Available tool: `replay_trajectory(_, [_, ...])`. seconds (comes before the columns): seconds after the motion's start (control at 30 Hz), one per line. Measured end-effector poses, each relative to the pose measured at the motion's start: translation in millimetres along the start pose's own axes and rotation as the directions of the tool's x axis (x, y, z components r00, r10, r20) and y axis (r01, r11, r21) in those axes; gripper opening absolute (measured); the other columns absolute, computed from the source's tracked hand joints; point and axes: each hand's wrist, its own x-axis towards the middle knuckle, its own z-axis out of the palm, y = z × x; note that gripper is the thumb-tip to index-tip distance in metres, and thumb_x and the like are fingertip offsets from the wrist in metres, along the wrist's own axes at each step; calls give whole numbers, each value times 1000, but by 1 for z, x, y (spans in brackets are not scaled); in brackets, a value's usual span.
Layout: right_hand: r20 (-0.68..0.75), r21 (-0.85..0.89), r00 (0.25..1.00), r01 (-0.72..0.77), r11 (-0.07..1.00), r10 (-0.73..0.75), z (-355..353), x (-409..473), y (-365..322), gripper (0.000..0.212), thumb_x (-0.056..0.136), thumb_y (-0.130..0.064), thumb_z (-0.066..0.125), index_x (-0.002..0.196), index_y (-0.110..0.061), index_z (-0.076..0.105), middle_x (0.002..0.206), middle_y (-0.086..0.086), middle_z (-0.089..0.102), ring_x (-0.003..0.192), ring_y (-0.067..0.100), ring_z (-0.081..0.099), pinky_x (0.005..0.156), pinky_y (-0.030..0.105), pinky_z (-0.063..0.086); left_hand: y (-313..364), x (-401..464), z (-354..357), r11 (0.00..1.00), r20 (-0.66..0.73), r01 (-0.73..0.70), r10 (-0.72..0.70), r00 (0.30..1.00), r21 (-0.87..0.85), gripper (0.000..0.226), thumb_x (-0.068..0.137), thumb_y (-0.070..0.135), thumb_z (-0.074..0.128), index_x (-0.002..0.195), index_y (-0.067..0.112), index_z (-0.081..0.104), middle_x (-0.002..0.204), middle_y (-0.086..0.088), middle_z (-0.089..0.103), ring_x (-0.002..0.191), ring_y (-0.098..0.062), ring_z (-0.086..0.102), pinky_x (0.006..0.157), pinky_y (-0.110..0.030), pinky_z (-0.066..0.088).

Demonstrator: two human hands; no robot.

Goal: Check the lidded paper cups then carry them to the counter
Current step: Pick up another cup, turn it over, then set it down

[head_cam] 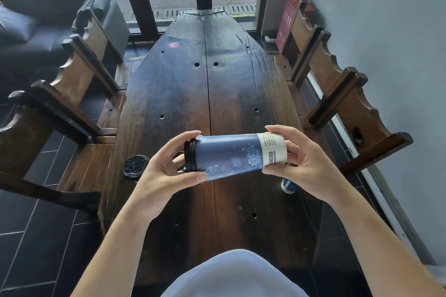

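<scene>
A blue paper cup [229, 155] with a white band at its base and a black lid lies sideways in the air above the dark wooden table [183, 94]. My left hand [166, 171] grips its lidded end, and my right hand [301, 164] grips its white base end. A second cup, seen from above by its black lid [134, 166], stands on the table's left edge. Part of a third blue cup [289, 185] shows under my right hand, mostly hidden.
Wooden chairs flank the table, on the left [72, 94] and on the right [345, 94]. A red round sticker [173, 45] sits at the table's far end. Glass doors lie beyond, a grey wall to the right, dark floor tiles below left.
</scene>
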Motion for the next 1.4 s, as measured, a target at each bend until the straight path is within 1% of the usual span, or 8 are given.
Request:
replay_trajectory(0.27, [-14,32,999,31,999,-30,1,3,-1,68,73,-27,87,135,-36,59,127,-15,63,128,19,59,90,30,61,-2,-1,-4,998,17,0,1,1000,-59,94,67,22,102,150,25,57,149,-10,57,126,-37,62,98,-63,56])
replay_trajectory(0.5, [1,25,999,41,999,-41,2,7,0,70,75,-27,86,138,-35,57,131,-16,60,132,20,56,95,30,58,2,1,0,998,-33,-15,13,999,-55,84,65,26,103,140,25,65,137,-6,66,115,-27,69,92,-41,61])
replay_trajectory(0.67, [-16,-12,997,75,997,-75,2,10,-1,65,76,-23,82,135,-34,57,135,-14,57,133,19,54,96,28,58,1,2,2,999,-44,7,-9,999,-53,78,68,15,93,139,30,66,135,-5,67,112,-28,70,91,-47,63])
replay_trajectory(0.8, [-13,14,998,57,998,-56,2,9,0,65,76,-26,83,136,-33,58,130,-14,61,130,19,58,93,26,58,4,1,-1,1000,15,-24,24,1000,-19,83,71,10,94,146,24,61,151,-5,58,129,-32,62,96,-55,59])
replay_trajectory(0.93, [1,19,1000,20,1000,-20,3,8,0,68,75,-30,84,137,-38,57,125,-23,62,129,15,59,92,24,58,6,0,-1,1000,-16,-14,14,1000,-21,82,68,26,101,141,24,64,147,-7,61,125,-30,64,92,-45,61])
replay_trajectory(1.1, [-7,-35,999,38,999,-39,3,10,1,70,78,-15,86,138,-35,56,129,-18,60,133,15,54,94,26,58,2,2,-1,999,-64,44,-45,997,-17,79,71,25,93,144,30,62,137,-9,65,118,-39,68,85,-68,61])
replay_trajectory(1.3, [6,13,1000,10,1000,-10,3,10,0,67,74,-28,84,135,-37,58,121,-22,64,126,13,60,90,24,59,3,1,-3,1000,-3,14,-14,1000,2,85,69,27,100,145,25,62,150,-6,60,129,-30,63,96,-44,60])
replay_trajectory(1.4, [21,11,1000,-6,1000,6,3,10,2,72,74,-28,85,139,-37,56,123,-20,64,129,16,59,92,27,59,1,3,-5,1000,-30,5,-5,1000,8,74,72,20,94,140,26,66,144,-7,63,124,-33,64,93,-58,61])
